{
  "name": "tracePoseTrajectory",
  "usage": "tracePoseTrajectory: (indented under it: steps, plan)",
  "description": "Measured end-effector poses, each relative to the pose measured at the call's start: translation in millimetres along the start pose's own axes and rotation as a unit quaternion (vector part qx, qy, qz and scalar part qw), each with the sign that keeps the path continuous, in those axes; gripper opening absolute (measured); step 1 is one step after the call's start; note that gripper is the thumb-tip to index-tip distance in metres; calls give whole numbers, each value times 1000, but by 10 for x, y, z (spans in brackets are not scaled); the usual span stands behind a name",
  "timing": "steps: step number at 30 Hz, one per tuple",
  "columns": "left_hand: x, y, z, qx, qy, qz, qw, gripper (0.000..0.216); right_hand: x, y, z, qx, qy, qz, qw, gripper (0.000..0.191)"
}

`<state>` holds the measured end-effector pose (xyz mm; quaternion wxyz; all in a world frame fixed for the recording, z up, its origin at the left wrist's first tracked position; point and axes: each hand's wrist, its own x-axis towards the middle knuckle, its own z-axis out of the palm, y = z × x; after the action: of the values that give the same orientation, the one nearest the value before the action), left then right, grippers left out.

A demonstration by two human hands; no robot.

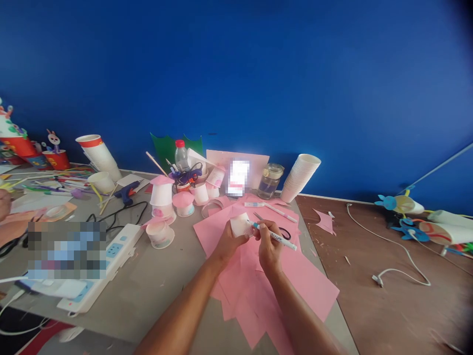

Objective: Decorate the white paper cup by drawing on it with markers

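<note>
My left hand [228,241] grips a small white paper cup [241,224], tilted over the sheets. In my right hand [271,245] is a white acrylic marker [283,240], its blue-ringed tip end close to the cup's side; whether it touches I cannot tell. Pink paper sheets [310,286] lie spread beneath both hands. Scissors [284,232] rest on the paper, partly hidden behind my right hand. Another marker [280,212] lies just beyond them. Left of my hands stand several cut cups, some with pink paper tops, such as this pink-topped cup [161,191].
A blurred lit screen [238,176], a glass jar [270,180] and a leaning cup stack [301,176] line the back. To the left are a power strip [103,266] and a glue gun [127,192]. A white cable [401,241] crosses the brown surface. Someone's hand [4,204] shows far left.
</note>
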<state>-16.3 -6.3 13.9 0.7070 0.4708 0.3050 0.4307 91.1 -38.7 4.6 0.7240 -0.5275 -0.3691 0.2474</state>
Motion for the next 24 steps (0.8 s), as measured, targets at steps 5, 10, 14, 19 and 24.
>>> tracePoseTrajectory:
  steps: [5,10,14,19,24]
  plan:
    - [19,-44,-14,-6,2,4,1000,27,0,-1,-1,6,-1,-1,1000,19]
    - [18,-56,-22,2,7,0,1000,26,3,14,0,10,0,2,1000,17]
    - [11,-44,-16,-6,9,-4,1000,28,6,18,2,12,0,4,1000,17]
    - [5,-43,-10,-6,10,-4,1000,29,2,-5,0,10,-3,5,1000,17]
    - [1,-49,-5,-8,17,-9,1000,31,3,-11,-11,9,-6,0,1000,17]
